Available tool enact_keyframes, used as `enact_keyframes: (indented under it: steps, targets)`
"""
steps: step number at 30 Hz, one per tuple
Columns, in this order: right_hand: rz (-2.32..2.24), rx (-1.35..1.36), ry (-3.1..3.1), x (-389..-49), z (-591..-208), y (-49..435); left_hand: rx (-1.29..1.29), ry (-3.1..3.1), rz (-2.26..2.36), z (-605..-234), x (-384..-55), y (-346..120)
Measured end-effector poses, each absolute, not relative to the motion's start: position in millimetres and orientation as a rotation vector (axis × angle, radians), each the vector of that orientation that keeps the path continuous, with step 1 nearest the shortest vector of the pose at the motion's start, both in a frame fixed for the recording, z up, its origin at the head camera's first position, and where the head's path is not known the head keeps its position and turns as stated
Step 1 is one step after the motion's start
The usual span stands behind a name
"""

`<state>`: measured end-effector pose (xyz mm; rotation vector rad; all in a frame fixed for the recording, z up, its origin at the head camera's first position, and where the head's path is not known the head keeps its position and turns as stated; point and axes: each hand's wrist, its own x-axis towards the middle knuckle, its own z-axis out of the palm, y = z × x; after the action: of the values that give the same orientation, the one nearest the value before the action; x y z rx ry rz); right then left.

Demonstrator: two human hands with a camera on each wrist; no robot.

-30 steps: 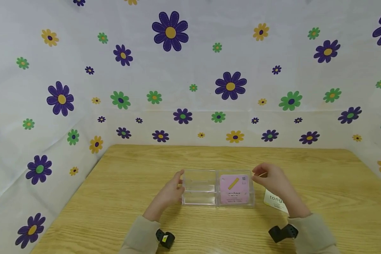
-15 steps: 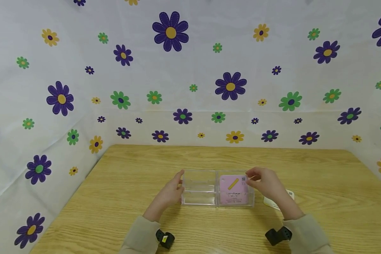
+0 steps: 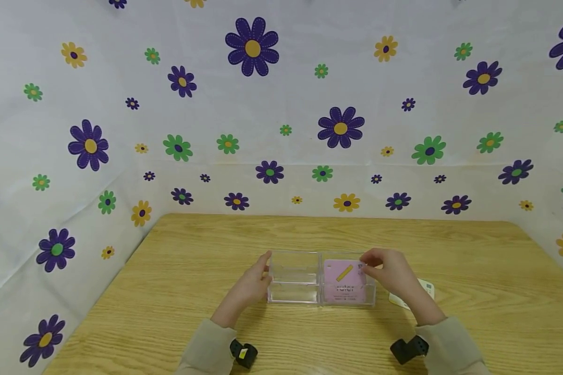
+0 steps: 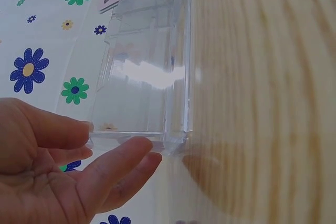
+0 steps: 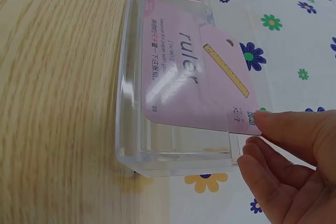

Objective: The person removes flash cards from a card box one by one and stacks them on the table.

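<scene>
A clear plastic two-bay card holder (image 3: 294, 294) stands on the table. In its right bay leans a pink flashcard (image 5: 181, 85) printed "ruler" with a yellow ruler picture. My right hand (image 3: 390, 271) pinches that card's upper right corner between thumb and fingers, as the right wrist view shows. At the holder's left end, my left hand (image 3: 248, 285) rests its fingertips against the clear side wall, fingers loosely extended. The left bay holds no card. Partly behind my right wrist lies a pale flashcard (image 3: 428, 287) with a yellow edge, much of it hidden.
The wooden table (image 3: 206, 239) runs back to a white cloth (image 3: 291, 94) printed with purple, green and yellow flowers. Each wrist carries a small black camera, such as the right wrist camera (image 3: 408, 350).
My right hand has moved left from beside the holder onto the pink flashcard's corner. The card has shifted slightly left in its bay. My left hand has stayed in place.
</scene>
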<state>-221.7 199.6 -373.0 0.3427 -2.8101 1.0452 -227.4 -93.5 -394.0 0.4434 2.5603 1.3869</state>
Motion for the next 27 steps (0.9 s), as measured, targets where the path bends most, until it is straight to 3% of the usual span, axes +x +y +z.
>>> enact_keyframes:
  steps: [27]
  targets:
    - [1.101,0.305,-2.806,-222.0,-373.9,193.2,0.504,2.589,1.369,-397.1,-230.4,-94.7]
